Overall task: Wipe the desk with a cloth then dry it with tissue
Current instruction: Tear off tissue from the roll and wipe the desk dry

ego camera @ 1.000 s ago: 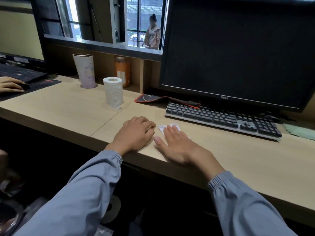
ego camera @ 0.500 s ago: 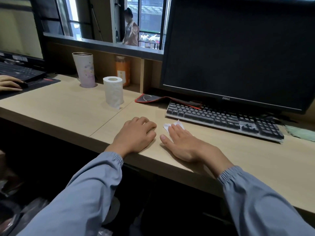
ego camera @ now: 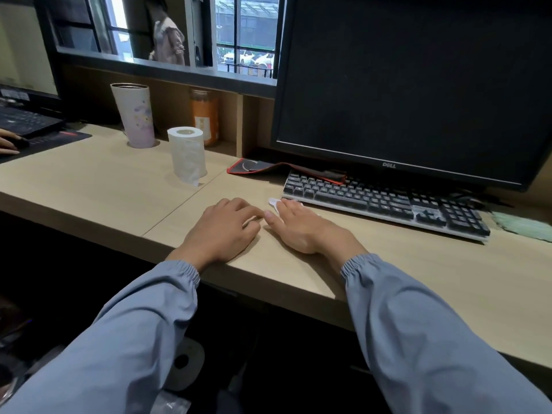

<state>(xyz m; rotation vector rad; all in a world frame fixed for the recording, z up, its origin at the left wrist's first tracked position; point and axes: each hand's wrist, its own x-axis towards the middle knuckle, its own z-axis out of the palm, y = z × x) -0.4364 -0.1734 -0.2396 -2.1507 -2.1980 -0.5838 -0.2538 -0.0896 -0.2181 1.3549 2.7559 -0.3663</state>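
Drying looks underway, wiping apparently done: right hand (ego camera: 301, 227) flat, fingers straight, presses white tissue (ego camera: 273, 202) onto tabletop (ego camera: 418, 264) just before keyboard (ego camera: 388, 201); left hand (ego camera: 224, 227) rests loosely curled, empty; green cloth (ego camera: 522, 225) lies aside, far right; remaining area unclear.

The counter (ego camera: 98, 189) is pale matt wood-grain laminate. A soft white paper tissue roll (ego camera: 187, 155) stands on it. The keyboard (ego camera: 385, 201) is dark matt plastic; both sleeves (ego camera: 433, 339) are smooth grey-blue cloth.
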